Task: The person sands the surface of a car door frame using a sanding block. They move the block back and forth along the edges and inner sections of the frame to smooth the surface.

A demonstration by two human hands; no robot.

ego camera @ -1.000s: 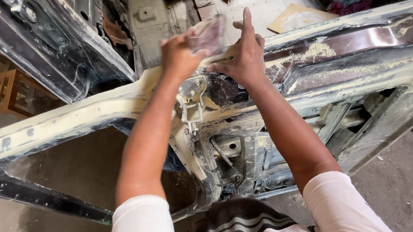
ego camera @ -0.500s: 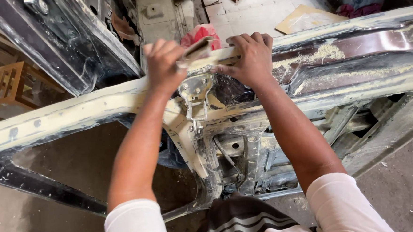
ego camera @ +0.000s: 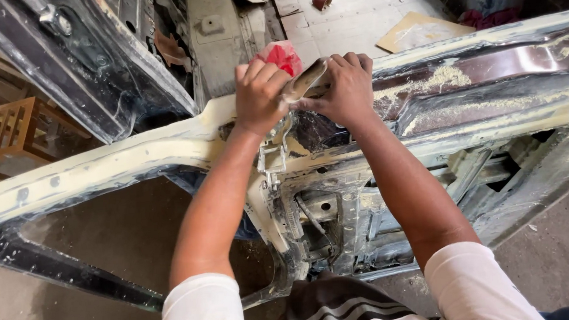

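Left hand [ego camera: 259, 93] and right hand [ego camera: 340, 89], open a second ago, now clench your folded sanding sheet [ego camera: 304, 81] against the car door frame [ego camera: 135, 155], upper centre; red rag [ego camera: 283, 56] behind.

The car door shell [ego camera: 489, 97] is bare sheet metal, its outer skin a worn, dark glossy maroon overlaid with rough, matt patches of pale yellowish filler and loose dust. The window frame [ego camera: 90, 170] wears the same chalky cream coat, dull and uneven. The sanding block [ego camera: 306, 81] gripped by the left hand [ego camera: 259, 93] and right hand [ego camera: 342, 89] looks dusty and matt. A red cloth [ego camera: 282, 56] appears soft and crumpled. The wooden crate [ego camera: 4, 129] is unfinished slatted timber.
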